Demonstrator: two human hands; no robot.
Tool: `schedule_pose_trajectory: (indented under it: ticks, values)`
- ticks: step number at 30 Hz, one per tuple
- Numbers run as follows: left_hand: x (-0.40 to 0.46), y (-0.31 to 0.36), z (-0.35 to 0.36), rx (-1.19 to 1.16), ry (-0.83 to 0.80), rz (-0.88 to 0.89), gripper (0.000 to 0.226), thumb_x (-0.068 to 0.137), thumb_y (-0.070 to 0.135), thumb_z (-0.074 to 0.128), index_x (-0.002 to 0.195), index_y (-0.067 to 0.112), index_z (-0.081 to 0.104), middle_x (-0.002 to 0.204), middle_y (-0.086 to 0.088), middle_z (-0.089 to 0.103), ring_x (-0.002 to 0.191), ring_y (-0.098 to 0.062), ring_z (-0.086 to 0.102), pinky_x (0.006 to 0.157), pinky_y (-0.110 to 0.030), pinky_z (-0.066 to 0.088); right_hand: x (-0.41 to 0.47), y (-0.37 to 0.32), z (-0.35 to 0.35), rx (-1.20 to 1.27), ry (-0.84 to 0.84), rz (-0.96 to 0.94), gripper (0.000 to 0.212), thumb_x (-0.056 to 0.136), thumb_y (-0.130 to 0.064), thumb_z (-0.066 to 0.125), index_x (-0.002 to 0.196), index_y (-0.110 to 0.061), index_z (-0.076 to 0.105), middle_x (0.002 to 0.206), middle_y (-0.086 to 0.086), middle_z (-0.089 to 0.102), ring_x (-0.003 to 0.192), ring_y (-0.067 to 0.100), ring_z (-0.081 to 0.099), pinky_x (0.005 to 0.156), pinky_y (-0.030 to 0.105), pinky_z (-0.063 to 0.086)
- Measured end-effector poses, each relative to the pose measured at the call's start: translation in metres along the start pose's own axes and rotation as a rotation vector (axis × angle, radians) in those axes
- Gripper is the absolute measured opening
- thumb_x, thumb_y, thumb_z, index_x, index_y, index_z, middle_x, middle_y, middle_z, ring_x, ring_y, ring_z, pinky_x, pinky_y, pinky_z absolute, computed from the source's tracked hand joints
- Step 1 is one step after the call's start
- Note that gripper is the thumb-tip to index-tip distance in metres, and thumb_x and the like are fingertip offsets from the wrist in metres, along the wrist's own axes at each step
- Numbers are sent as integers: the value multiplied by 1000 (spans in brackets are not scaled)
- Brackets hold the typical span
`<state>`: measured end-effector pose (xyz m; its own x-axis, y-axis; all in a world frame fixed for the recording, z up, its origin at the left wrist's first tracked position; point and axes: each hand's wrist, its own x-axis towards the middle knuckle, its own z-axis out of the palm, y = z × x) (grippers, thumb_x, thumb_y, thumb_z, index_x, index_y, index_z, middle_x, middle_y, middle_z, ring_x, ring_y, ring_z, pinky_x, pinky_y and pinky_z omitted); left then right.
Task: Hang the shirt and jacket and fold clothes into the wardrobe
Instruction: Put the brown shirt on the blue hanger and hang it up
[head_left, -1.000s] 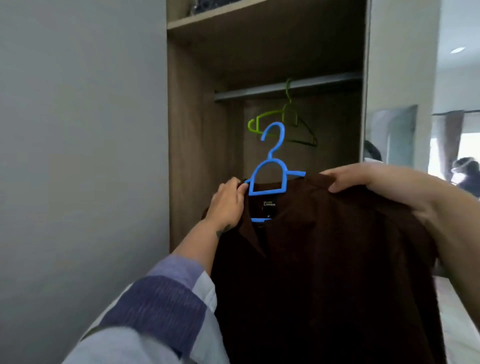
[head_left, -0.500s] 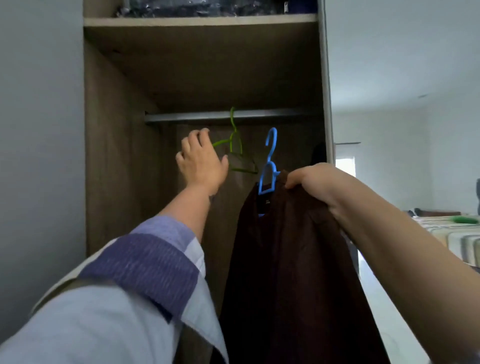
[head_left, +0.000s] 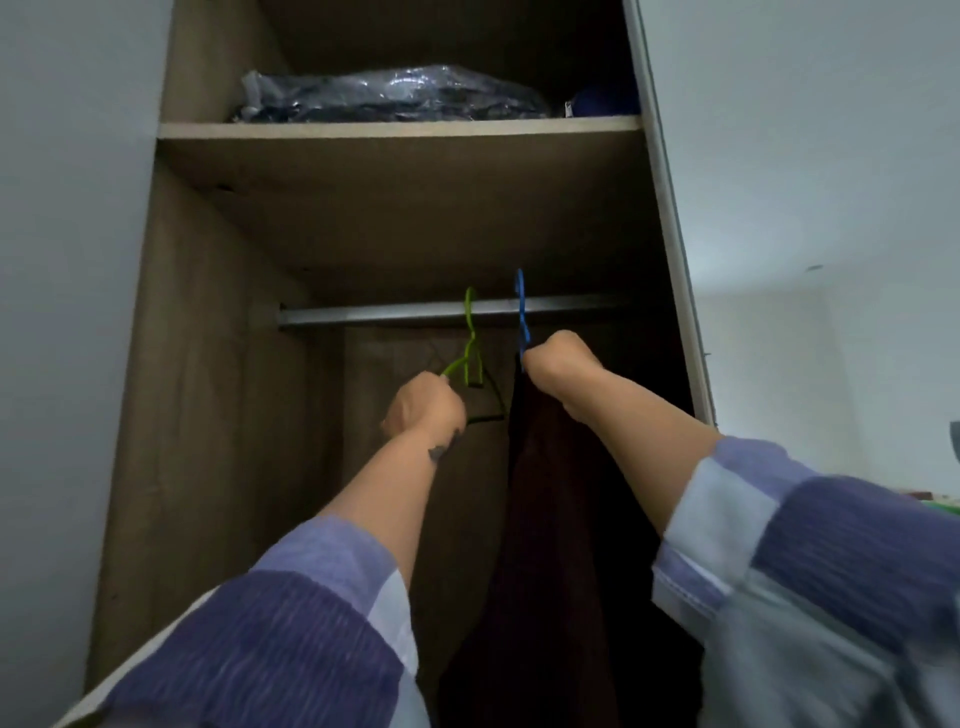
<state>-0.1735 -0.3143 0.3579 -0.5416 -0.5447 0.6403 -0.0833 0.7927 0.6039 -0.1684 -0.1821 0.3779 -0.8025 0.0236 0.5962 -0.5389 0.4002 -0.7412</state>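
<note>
A dark brown shirt hangs edge-on from a blue hanger, whose hook sits over the metal rail inside the wardrobe. My right hand is closed on the shirt's shoulder and the hanger just below the hook. Left of it an empty green hanger hangs on the same rail. My left hand grips the green hanger's lower left arm.
The wardrobe's wooden side wall stands at the left and its door edge at the right. Above the rail, a shelf holds a plastic-wrapped dark bundle and a blue item. Grey wall flanks both sides.
The view has tilted upward. My right hand raised the blue hanger and its hook now sits over the rail. My left hand went from open near the green hanger to gripping it.
</note>
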Motion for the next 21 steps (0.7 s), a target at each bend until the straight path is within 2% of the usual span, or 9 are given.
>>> schedule_pose_trajectory:
  ticks: [2, 3, 7, 10, 12, 17, 21]
  values:
    - [1, -3, -6, 45, 82, -26, 33, 102, 23, 35, 119, 10, 60, 124, -14, 60, 116, -32, 56, 82, -33, 42, 12, -2, 9, -21, 9, -28, 32, 94, -20, 50, 120, -4, 60, 116, 14, 64, 108, 32, 60, 85, 32, 48]
    - [2, -4, -10, 68, 119, -35, 33, 102, 21, 35, 120, 8, 59, 125, -16, 59, 116, -33, 55, 80, -34, 42, 18, -3, 13, -28, 10, -37, 32, 94, -19, 50, 119, -4, 60, 116, 14, 64, 108, 32, 60, 83, 31, 47]
    - [13, -13, -24, 117, 168, -9, 30, 101, 18, 35, 119, 7, 57, 123, -18, 58, 114, -36, 55, 79, -35, 42, 33, -5, 30, -26, -30, -33, 33, 95, -20, 49, 123, -5, 58, 120, 13, 62, 110, 30, 60, 90, 34, 50]
    - [13, -25, -27, 82, 205, 36, 31, 103, 23, 32, 114, 9, 57, 115, -18, 60, 106, -35, 57, 75, -34, 41, 31, 6, 49, -80, -81, -21, 33, 95, -20, 47, 122, -5, 58, 124, 14, 61, 112, 32, 59, 85, 32, 48]
    - [10, -32, -28, 74, 232, 54, 33, 103, 24, 30, 112, 8, 57, 114, -19, 60, 106, -37, 57, 73, -34, 38, 29, 16, 62, -93, -101, 18, 34, 95, -18, 46, 125, -6, 55, 127, 15, 59, 116, 33, 57, 87, 33, 48]
    - [4, -41, -36, 37, 261, 83, 32, 102, 25, 29, 112, 10, 56, 111, -19, 60, 102, -37, 57, 73, -36, 40, 24, 15, 69, -100, -89, 42, 38, 95, -15, 44, 131, -6, 49, 131, 14, 55, 120, 33, 54, 96, 38, 47]
    - [-6, -45, -44, 43, 291, 86, 35, 103, 27, 28, 114, 10, 56, 111, -20, 59, 103, -38, 56, 74, -37, 40, 16, 14, 65, -92, -89, 39, 36, 93, -15, 46, 127, -5, 54, 128, 15, 57, 117, 33, 56, 92, 37, 48]
